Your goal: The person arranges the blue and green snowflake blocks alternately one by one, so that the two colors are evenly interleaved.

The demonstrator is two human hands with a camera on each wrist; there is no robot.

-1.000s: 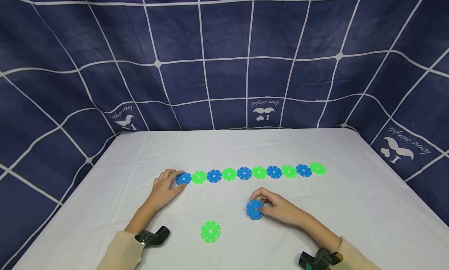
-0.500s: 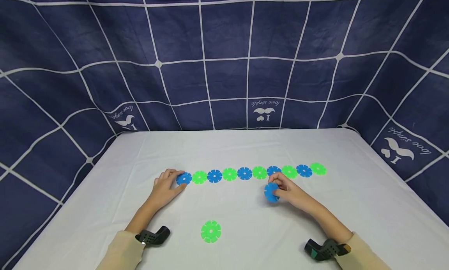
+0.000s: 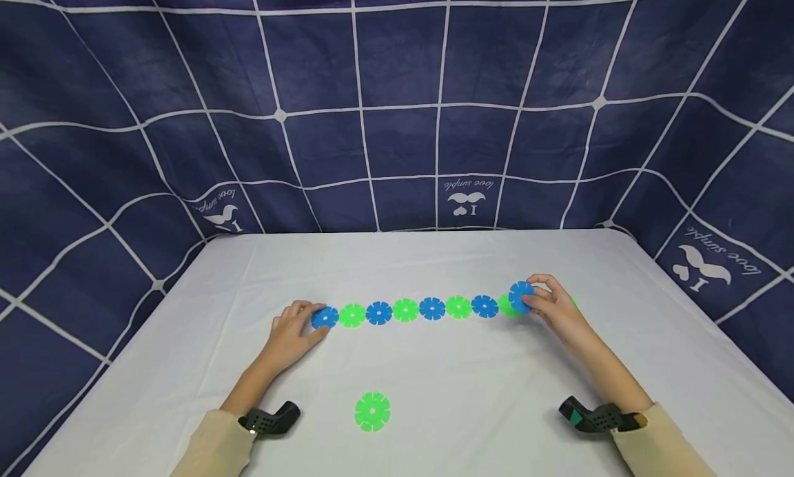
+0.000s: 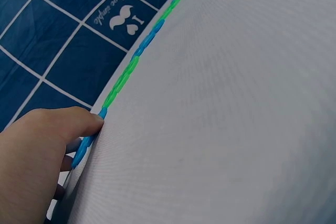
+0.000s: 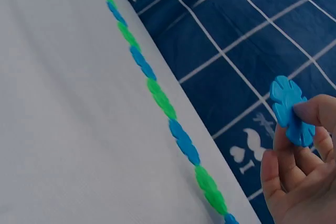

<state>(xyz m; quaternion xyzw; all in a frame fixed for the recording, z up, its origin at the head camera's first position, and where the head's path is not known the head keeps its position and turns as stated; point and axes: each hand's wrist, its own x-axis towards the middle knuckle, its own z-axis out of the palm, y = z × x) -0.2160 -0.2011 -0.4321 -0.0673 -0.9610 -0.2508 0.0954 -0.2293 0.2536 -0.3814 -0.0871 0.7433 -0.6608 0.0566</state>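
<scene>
A row of blue and green notched snowflake discs (image 3: pixel 432 309) lies flat on the white tabletop, colours alternating. My left hand (image 3: pixel 291 336) rests at the row's left end, thumb and forefinger gripping the blue end disc (image 3: pixel 325 317) by opposite edges; the left wrist view shows the thumb (image 4: pixel 84 121) on it. Above the right part of the row, my right hand (image 3: pixel 561 310) pinches a separate blue snowflake disc (image 3: pixel 521 297) between thumb and fingers. In the right wrist view this held disc (image 5: pixel 290 109) is tilted and raised off the table. The hand hides most of the row's right end.
One loose green disc (image 3: pixel 373 411) lies nearer the front of the white tabletop (image 3: pixel 453 387). Behind the table hangs a dark blue cloth (image 3: pixel 397 139) with white grid lines. Each wrist wears a black camera band, the left one (image 3: pixel 271 420) close to the table.
My right hand has carried the blue disc rightward and away from me, from in front of the row to above its right part. My left hand has stayed in place.
</scene>
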